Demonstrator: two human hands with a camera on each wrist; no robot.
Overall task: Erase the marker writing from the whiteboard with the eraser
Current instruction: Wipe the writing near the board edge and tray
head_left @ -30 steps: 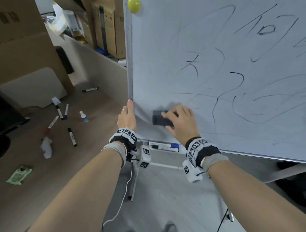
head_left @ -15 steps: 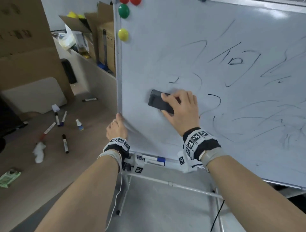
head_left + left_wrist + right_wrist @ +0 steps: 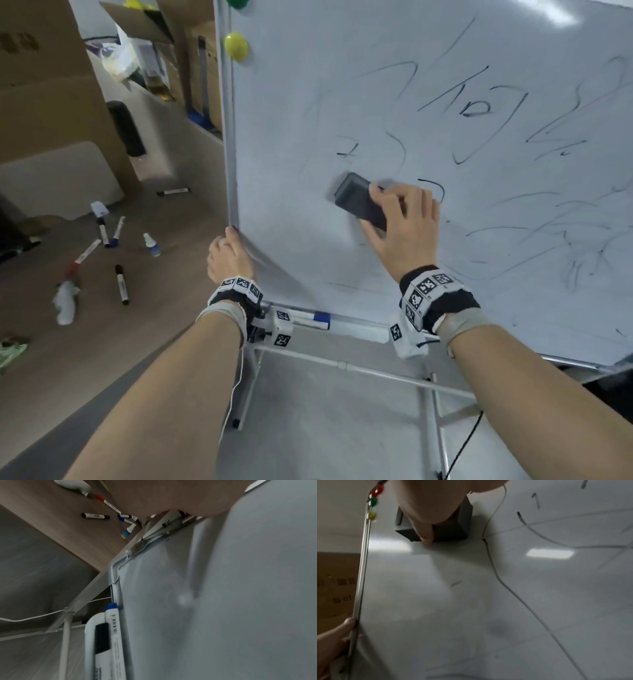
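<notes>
A white whiteboard (image 3: 342, 85) on a metal stand fills the right of the head view, with black marker strokes (image 3: 472, 113) over its middle and right. My right hand (image 3: 404, 222) grips a dark grey eraser (image 3: 358, 200) and holds it flat on the board, left of centre. In the right wrist view the eraser (image 3: 447, 532) sits under my thumb, with curved strokes (image 3: 539, 534) to its right. My left hand (image 3: 227, 255) holds the board's left frame edge near the lower corner; that corner (image 3: 118, 566) shows in the left wrist view.
Markers (image 3: 315, 317) lie in the tray under the board. Several more markers (image 3: 121, 284), a small bottle (image 3: 152, 245) and a crumpled tissue (image 3: 65, 303) lie on the wooden desk at left. Round magnets (image 3: 236, 46) stick to the board's upper left. Cardboard boxes (image 3: 44, 85) stand behind.
My right hand carried the eraser up the board from its lower left and now a little rightward; strokes around that path have faded. The left hand stays on the frame edge.
</notes>
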